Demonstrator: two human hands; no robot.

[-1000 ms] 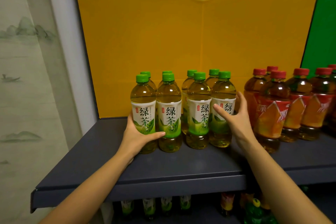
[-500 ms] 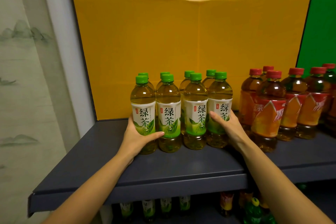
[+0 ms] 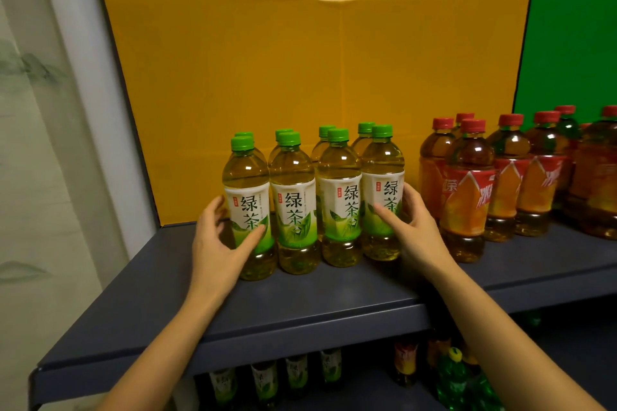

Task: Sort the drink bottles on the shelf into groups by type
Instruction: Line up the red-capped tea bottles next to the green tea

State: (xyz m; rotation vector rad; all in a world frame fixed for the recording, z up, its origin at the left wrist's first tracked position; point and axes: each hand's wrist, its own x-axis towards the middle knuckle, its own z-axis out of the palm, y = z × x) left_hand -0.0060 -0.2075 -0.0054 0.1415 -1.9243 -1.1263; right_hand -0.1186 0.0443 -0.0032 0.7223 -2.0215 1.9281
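The step in hand looked like squaring up the green tea bottles (image 3: 293, 210), which stood in two rows at the centre of the frame on the dark shelf (image 3: 317, 297), labels forward. The left hand (image 3: 217, 237) cupped the leftmost front bottle (image 3: 245, 173), thumb laid across its label and fingers curved round its outer side. The right hand (image 3: 414, 227) cupped the rightmost front bottle (image 3: 382, 170) likewise, thumb on the label, fingers curled round the side facing the red-capped bottles (image 3: 467, 197). Those stood in their own cluster at the right of the frame, near the green block but apart from it. By that layout, sorting on this shelf seemed nearly or wholly finished. The next move likely called for gentle inward pressure from both hands, kept low so no tall bottle tipped, then letting go. More bottles (image 3: 293, 377) showed dimly on a lower level at the bottom of the frame, but their order could not be told.
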